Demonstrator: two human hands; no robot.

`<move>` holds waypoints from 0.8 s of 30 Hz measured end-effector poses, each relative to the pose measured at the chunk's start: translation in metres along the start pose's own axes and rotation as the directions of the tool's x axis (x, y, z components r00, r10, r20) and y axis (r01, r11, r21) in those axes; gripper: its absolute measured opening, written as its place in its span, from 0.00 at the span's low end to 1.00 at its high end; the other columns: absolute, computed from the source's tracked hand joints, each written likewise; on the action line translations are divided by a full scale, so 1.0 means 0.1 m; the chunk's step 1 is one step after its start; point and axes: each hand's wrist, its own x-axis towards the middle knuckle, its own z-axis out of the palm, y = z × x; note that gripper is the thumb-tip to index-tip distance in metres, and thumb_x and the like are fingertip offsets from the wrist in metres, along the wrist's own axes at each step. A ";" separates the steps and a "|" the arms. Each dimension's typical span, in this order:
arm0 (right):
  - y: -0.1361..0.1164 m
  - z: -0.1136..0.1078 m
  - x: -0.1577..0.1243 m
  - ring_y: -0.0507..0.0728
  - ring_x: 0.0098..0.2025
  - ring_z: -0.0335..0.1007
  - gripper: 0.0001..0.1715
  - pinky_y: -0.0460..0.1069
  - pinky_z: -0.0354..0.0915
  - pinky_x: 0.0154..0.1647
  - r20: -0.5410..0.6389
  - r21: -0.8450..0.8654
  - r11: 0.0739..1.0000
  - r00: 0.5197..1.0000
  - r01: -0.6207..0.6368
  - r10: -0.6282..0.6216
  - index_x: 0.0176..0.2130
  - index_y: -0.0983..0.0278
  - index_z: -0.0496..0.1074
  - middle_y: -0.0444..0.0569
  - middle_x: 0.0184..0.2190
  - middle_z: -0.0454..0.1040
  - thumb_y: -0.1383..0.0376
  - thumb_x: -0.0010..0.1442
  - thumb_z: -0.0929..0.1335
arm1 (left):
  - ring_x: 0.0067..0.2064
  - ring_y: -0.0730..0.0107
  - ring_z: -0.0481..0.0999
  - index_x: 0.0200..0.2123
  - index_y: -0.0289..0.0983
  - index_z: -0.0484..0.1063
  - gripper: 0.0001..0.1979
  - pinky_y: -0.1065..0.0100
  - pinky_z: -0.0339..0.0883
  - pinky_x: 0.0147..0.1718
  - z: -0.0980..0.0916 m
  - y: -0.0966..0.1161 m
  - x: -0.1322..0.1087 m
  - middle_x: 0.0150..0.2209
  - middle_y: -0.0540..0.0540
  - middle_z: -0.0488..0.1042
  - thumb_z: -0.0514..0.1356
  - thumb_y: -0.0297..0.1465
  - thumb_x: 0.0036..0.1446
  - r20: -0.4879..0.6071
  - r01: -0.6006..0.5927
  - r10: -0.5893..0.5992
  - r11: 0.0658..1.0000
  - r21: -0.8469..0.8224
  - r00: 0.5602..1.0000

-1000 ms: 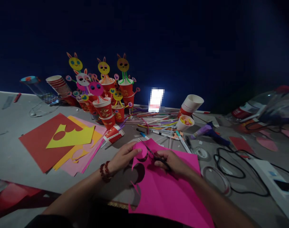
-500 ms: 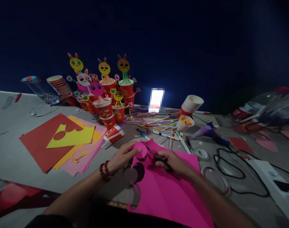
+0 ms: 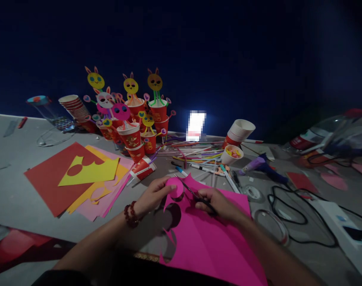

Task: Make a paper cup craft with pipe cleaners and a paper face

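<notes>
A large sheet of bright pink paper [image 3: 210, 234] lies in front of me, with rounded notches along its left edge. At its upper left corner my left hand [image 3: 155, 194], wearing a dark red bead bracelet [image 3: 131, 213], pinches a nearly round pink paper piece [image 3: 176, 187] between thumb and fingers. My right hand [image 3: 213, 204] is closed around the handles of dark scissors [image 3: 190, 190]. Their blades point up and left, along the right side of the round piece. Whether the piece still joins the sheet at the top is hard to see.
Rabbit-faced paper figures stand in red paper cups [image 3: 130, 137] at the back left. Coloured paper sheets [image 3: 50, 178] lie left. Pipe cleaners [image 3: 195, 151], markers [image 3: 228, 178], a tape roll [image 3: 252, 192] and a black cable [image 3: 306, 220] spread ahead and right. A lit phone [image 3: 195, 125] stands behind.
The scissor blades have closed slightly beside the round piece, and the piece has turned a little. Both hands stay in nearly the same place.
</notes>
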 end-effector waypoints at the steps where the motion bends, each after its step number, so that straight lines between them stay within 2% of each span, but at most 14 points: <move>1: 0.00 0.00 0.00 0.46 0.20 0.43 0.33 0.44 0.41 0.19 0.002 0.005 1.000 1.000 -0.005 0.005 0.21 0.61 0.54 0.35 0.17 0.51 0.41 0.51 0.71 | 0.35 0.69 0.68 0.36 0.34 0.72 0.13 0.69 0.63 0.39 0.00 0.00 0.00 0.33 0.48 0.72 0.59 0.39 0.61 -0.001 0.004 -0.004 1.000 0.002 1.000; 7: 0.04 0.02 0.02 0.46 0.20 0.45 0.33 0.44 0.42 0.19 0.029 0.060 0.998 0.999 -0.032 0.030 0.22 0.61 0.55 0.35 0.17 0.51 0.42 0.48 0.73 | 0.34 0.69 0.67 0.34 0.34 0.72 0.15 0.70 0.62 0.36 0.00 -0.02 0.00 0.31 0.49 0.71 0.58 0.41 0.62 0.028 0.000 -0.001 0.998 0.062 1.000; 13: 0.04 0.00 0.03 0.46 0.21 0.43 0.34 0.44 0.42 0.20 0.042 0.064 0.998 0.999 -0.017 0.015 0.21 0.62 0.54 0.35 0.18 0.50 0.43 0.47 0.74 | 0.34 0.68 0.68 0.34 0.33 0.73 0.17 0.69 0.63 0.37 0.01 0.03 -0.01 0.32 0.47 0.71 0.56 0.42 0.64 0.078 -0.019 0.007 0.988 0.154 0.997; 24: 0.05 -0.02 0.01 0.46 0.20 0.44 0.32 0.44 0.41 0.19 0.013 0.001 1.000 1.000 -0.003 0.003 0.21 0.61 0.55 0.35 0.17 0.51 0.44 0.50 0.72 | 0.34 0.69 0.66 0.34 0.33 0.72 0.16 0.70 0.62 0.36 0.02 0.03 0.00 0.31 0.48 0.70 0.58 0.41 0.62 0.034 0.006 -0.009 0.995 0.102 0.999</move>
